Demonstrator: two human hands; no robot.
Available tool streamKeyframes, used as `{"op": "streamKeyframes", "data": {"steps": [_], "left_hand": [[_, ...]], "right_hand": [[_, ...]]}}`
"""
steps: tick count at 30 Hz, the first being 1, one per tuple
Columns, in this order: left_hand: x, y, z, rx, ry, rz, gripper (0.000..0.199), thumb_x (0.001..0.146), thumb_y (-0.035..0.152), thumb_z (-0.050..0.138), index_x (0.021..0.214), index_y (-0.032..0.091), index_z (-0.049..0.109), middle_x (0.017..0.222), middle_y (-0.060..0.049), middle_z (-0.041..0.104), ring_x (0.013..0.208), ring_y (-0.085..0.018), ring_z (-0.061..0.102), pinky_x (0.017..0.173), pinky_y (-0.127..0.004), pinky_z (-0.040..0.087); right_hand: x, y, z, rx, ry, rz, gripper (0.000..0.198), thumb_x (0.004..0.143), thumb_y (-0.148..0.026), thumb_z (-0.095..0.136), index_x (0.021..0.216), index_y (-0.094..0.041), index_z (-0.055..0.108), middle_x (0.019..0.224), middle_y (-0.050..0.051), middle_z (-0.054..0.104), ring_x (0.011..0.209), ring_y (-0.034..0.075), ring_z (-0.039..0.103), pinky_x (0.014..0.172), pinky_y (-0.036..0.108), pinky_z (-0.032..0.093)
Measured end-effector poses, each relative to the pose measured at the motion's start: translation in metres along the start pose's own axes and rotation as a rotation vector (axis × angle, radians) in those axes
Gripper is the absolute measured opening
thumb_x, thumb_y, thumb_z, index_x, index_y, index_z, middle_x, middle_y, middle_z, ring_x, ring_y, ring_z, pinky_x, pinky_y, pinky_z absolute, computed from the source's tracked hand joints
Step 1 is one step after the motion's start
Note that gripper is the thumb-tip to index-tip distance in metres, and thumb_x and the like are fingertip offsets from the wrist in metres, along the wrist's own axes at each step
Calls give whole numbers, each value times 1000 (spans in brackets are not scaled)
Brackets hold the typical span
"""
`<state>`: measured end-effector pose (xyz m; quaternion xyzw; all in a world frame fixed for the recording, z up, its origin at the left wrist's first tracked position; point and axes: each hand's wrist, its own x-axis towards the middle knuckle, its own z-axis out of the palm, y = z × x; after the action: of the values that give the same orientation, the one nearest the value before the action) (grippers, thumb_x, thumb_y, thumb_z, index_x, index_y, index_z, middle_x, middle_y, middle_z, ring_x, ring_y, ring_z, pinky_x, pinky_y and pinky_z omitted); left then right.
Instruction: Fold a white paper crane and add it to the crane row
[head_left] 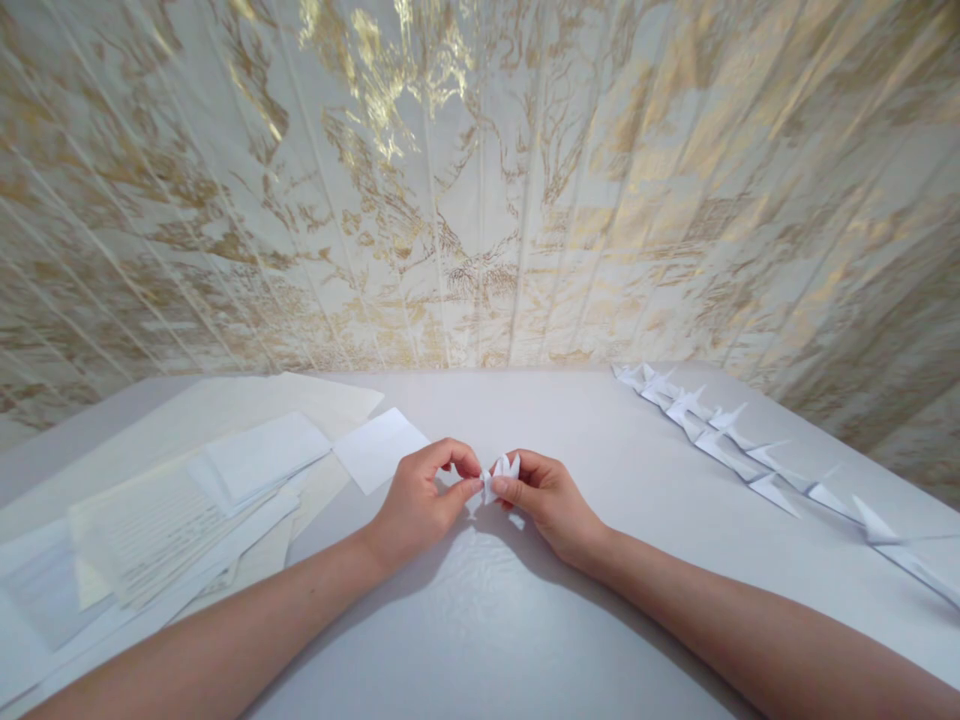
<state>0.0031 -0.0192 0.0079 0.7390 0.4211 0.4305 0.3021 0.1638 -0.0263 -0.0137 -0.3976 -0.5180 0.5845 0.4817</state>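
A small folded white paper piece (505,466), with pointed flaps standing up, is held just above the table at the middle of the view. My left hand (426,488) pinches its left end between thumb and forefinger. My right hand (546,497) grips the right side, thumb in front and fingers behind, so part of the paper is hidden. A white paper sheet (380,447) lies flat just beyond my left hand.
Folded paper cranes (724,418) stand in rows along the right of the white table (480,640). Loose papers (161,530), some with lines of writing, overlap on the left. A gold-patterned curtain (480,200) hangs behind the table's far edge.
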Motion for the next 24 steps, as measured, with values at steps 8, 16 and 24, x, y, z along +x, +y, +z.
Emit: {"op": "streamKeyframes", "data": {"steps": [8, 16, 24], "left_hand": [[1, -2, -1, -46, -52, -89, 9, 70, 23, 56, 65, 16, 59, 63, 1, 58, 63, -13, 50, 65, -25, 38], [1, -6, -1, -388, -202, -317, 11, 67, 25, 57, 64, 14, 58, 56, 3, 50, 53, -9, 43, 53, -22, 31], [2, -3, 1, -366, -186, -379, 15, 62, 28, 60, 58, 14, 57, 50, 4, 47, 49, -8, 39, 50, -22, 29]], "right_hand": [[0, 4, -1, -108, 50, -119, 20, 63, -34, 69, 65, -16, 61, 56, -3, 51, 53, 10, 42, 52, 23, 33], [0, 3, -5, -397, 76, -398, 11, 72, -29, 63, 69, -19, 66, 67, 3, 62, 61, 14, 52, 58, 26, 39], [0, 4, -6, -387, 56, -351, 13, 70, -30, 63, 66, -18, 66, 65, 2, 60, 60, 13, 50, 59, 26, 38]]}}
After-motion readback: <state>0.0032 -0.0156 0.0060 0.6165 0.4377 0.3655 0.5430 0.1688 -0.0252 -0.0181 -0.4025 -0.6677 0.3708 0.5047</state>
